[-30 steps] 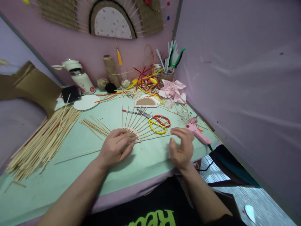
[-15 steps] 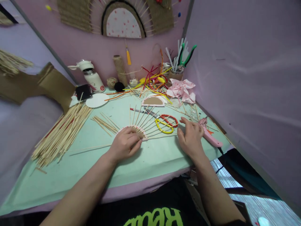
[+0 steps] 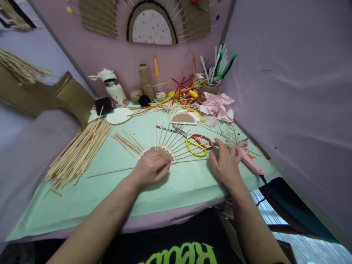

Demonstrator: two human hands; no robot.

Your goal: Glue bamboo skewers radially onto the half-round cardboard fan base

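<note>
Both hands flat: left hand [image 3: 150, 169] fingers spread on stick fan [image 3: 165, 145]; right hand [image 3: 226, 163] loose.

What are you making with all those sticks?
A person is working on a fan-shaped piece: a cardboard half-circle with thin sticks spreading out from it. The left hand presses flat on it, holding it on the green table. The right hand rests open on the table between the scissors and a pink glue gun, gripping nothing. A big pile of loose sticks lies to the left, and a finished-looking fan hangs on the wall.
</note>
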